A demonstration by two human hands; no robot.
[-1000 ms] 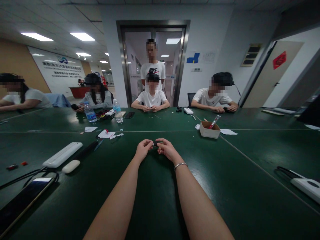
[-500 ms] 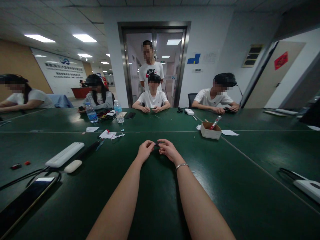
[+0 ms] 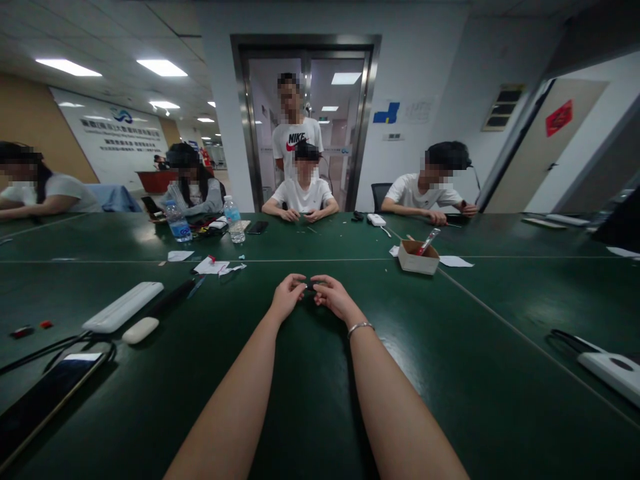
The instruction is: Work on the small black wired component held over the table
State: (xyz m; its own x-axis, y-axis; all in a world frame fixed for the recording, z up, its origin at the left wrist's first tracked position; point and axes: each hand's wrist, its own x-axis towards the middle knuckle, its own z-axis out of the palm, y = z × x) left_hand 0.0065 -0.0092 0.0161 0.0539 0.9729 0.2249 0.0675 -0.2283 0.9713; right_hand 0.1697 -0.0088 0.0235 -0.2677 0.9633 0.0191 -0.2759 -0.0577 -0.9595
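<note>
Meeting over the green table (image 3: 313, 400), the left hand (image 3: 287, 298) and right hand (image 3: 335, 298) pinch a small black object (image 3: 311, 287) between them, fingers clamped on its ends; a cardboard box (image 3: 418, 265) stands farther right.

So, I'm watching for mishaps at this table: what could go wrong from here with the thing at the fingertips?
The small dark object sits right at the fingertips of the left hand and right hand, so it might slip. If dropped, it could be hard to spot, being dark against the dark green table.
</note>
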